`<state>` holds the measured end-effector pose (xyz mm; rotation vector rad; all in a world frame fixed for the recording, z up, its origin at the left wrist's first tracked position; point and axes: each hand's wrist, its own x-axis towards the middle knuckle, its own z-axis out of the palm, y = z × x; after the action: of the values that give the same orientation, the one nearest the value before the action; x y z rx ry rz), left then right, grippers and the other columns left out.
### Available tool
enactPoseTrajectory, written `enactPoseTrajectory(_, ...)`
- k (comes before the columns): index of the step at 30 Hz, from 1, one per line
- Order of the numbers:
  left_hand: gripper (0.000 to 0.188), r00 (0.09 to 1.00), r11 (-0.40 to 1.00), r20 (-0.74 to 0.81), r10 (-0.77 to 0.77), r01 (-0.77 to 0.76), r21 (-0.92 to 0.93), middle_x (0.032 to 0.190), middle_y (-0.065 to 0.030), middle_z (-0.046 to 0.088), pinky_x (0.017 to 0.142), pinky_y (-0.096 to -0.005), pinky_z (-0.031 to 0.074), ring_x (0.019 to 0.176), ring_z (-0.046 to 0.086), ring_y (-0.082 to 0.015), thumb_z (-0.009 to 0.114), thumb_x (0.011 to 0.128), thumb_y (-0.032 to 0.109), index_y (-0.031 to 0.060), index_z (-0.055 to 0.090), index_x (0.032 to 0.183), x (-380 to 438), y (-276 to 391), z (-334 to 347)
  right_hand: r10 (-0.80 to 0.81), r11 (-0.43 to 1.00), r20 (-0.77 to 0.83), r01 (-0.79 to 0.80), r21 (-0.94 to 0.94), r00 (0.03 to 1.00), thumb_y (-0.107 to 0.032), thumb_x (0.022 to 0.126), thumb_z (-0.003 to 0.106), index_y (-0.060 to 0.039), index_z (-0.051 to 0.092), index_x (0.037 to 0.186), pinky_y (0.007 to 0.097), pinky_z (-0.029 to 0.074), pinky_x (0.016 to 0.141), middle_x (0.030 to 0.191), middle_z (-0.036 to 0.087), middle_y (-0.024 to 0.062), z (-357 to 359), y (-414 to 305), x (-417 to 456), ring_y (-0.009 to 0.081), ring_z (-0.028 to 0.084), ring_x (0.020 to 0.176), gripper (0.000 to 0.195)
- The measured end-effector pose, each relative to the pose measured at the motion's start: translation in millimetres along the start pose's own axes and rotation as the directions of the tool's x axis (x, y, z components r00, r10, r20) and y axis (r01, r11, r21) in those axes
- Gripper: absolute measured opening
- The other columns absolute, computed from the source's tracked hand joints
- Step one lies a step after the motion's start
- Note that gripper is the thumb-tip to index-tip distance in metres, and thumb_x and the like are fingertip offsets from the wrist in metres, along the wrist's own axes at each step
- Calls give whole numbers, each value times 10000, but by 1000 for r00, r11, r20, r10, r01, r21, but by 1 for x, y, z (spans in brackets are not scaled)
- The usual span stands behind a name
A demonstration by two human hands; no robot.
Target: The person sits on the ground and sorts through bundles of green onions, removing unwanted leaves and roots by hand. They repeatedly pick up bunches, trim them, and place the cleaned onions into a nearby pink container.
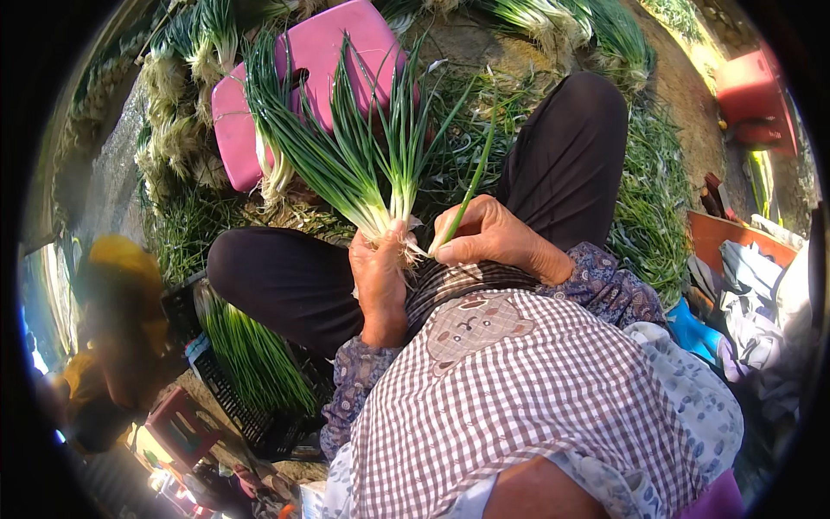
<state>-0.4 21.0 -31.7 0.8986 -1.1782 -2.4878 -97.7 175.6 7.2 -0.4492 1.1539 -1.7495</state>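
Note:
A bunch of green onions (373, 188) is gripped near its roots by my left hand (381, 276), the leaves fanning up and away from me. Between the thumb and fingers of my right hand (496, 237) is a single green leaf (478, 172), pinched at its pale lower end beside the bunch's roots. The two hands are close together above my lap. Beyond them stands a pink plastic stool (321, 52). A smaller cluster of green onions (275, 162) rests against the stool's left side, its white ends and roots towards me.
Trimmed leaves (652, 207) lie heaped right of my knee. Unsorted green onions (172, 110) are piled at upper left. A black plastic crate (227, 396) holds more green onions (259, 357) at my left. A red stool (746, 91) stands far right. Another person (123, 305) is blurred at left.

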Motion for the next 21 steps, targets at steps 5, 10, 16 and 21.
enactPoseTrajectory(5, 196, 999, 998, 32, -5, 3, 68, 903, -59, 665, 534, -224, 475, 695, 615, -123, 662, 872, 96, 18, 580, 1033, 3, 1, -6, -233, 826, -105, 254, 503, 967, -296, 874, 688, -15, 677, 928, 200, 368, 494, 704, 583, 28, -2, -10, -6, 68, 470, 554, 286)
enactPoseTrajectory(10, 268, 998, 998, 48, 38, -41, 50, 897, -57, 660, 570, -228, 490, 680, 627, -119, 686, 849, 71, 15, 572, 1085, 3, 0, 5, -294, 904, -193, 206, -375, 936, -141, 885, 672, -23, 646, 1024, 187, 431, 536, 831, 615, -11, 9, -4, 34, 28, 512, 616, 184)
enactPoseTrajectory(16, 277, 992, 998, 127, -10, 2, 58, 954, -78, 656, 600, -230, 489, 751, 649, -143, 623, 890, 64, -3, 538, 1145, 0, -2, -2, -464, 440, -149, 81, -895, 873, -171, 753, 736, -21, 597, 991, 313, 472, 563, 710, 587, 50, 12, 1, 77, 183, 569, 576, 314)
enactPoseTrajectory(21, 260, 996, 999, 88, -20, 16, 45, 942, -85, 663, 542, -222, 459, 707, 647, -148, 601, 907, 95, -2, 543, 1141, -7, 5, 2, -377, 678, -238, 91, -730, 895, -83, 795, 688, -5, 630, 862, 235, 466, 571, 714, 619, 28, 0, 7, 69, 67, 573, 635, 119)
